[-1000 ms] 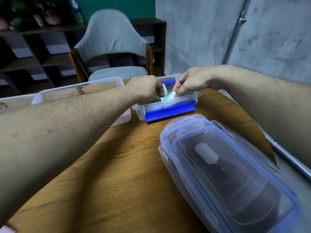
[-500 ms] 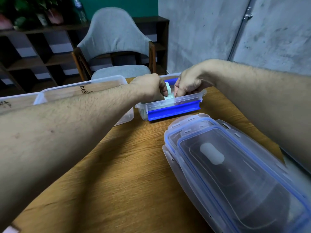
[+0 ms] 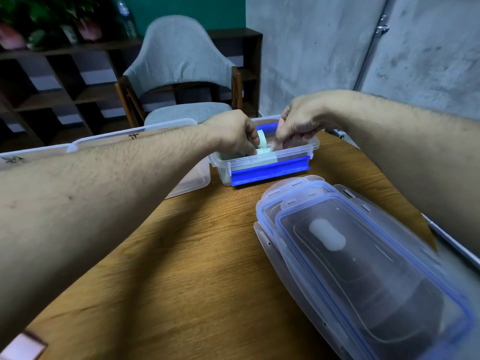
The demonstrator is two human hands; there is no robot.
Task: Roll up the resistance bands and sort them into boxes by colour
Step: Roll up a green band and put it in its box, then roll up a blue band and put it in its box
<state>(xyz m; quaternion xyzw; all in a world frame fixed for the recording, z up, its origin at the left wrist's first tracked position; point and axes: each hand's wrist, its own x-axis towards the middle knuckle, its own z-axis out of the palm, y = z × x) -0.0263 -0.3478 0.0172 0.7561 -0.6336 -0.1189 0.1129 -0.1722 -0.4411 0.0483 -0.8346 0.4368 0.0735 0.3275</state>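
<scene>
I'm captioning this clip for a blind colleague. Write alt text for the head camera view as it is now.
Two bare hands reach into a small clear box with blue clips on a wooden table: the left hand grips a rolled pale green band, the right hand is curled just beside it. Stacked clear lids lie nearer on the right.

Hands: we count two, left hand (image 3: 231, 132) and right hand (image 3: 298, 123), both over the blue-clipped box.
Boxes: we count three, the blue-clipped box (image 3: 262, 165), a large clear box (image 3: 187, 178) left of it, and another clear box (image 3: 31, 154) further left.
Lids: we see at least two in a lid stack (image 3: 363, 261) in front of the blue-clipped box.
Bands: we make out one pale green band (image 3: 262, 141) in it.
Chairs: one grey chair (image 3: 179, 68) behind it.
</scene>
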